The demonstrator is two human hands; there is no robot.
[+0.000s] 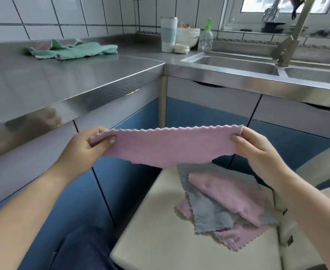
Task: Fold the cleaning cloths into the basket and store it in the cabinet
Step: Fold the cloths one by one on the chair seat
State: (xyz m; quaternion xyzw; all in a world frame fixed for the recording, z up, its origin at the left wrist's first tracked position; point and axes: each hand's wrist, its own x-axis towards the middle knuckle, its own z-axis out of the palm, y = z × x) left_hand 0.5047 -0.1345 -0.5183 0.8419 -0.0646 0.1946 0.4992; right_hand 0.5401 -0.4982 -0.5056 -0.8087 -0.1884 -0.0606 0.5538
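Cream stool seat [160,240] nearest the camera, carrying a loose heap of pink and grey cloths [226,209]. Above it, a pink cloth [168,147] is held taut in the air, doubled lengthwise. Left hand [86,147] pinches its left end, thumb on top; right hand [257,151] pinches the right end likewise. Behind: blue cabinet doors [199,115] under a steel counter [63,75]. Green cloths [72,50] lie crumpled at the counter's back. Double sink [238,65] right; tumbler [169,34] and soap bottle [206,38] near the wall.
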